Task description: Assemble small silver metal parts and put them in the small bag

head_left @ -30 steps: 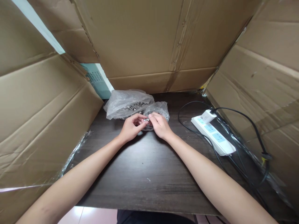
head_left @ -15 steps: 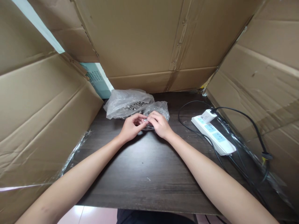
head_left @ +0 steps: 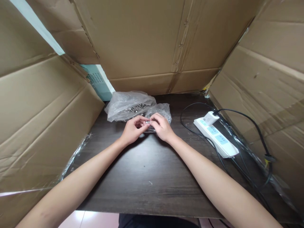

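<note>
Between the fingertips of both hands is a small shiny metal piece (head_left: 147, 122), held just in front of the plastic bags. My left hand (head_left: 133, 129) pinches its left end between thumb and fingers. Closed on its right end is my right hand (head_left: 161, 127). Behind my left hand lies a clear plastic bag (head_left: 128, 103), its opening showing many small metal screws (head_left: 137, 108). A smaller plastic bag (head_left: 163, 110) sits behind my right hand, which partly hides it; its contents are hard to make out.
A white power strip (head_left: 218, 136) with a plugged-in white adapter (head_left: 211, 118) lies on the right of the dark table (head_left: 142, 190). Black cables (head_left: 253, 122) loop around it. Cardboard walls (head_left: 142, 38) enclose the table at the back and both sides.
The fingers of my right hand have shifted slightly on the metal piece, and more of it shows. Both hands otherwise keep their places.
</note>
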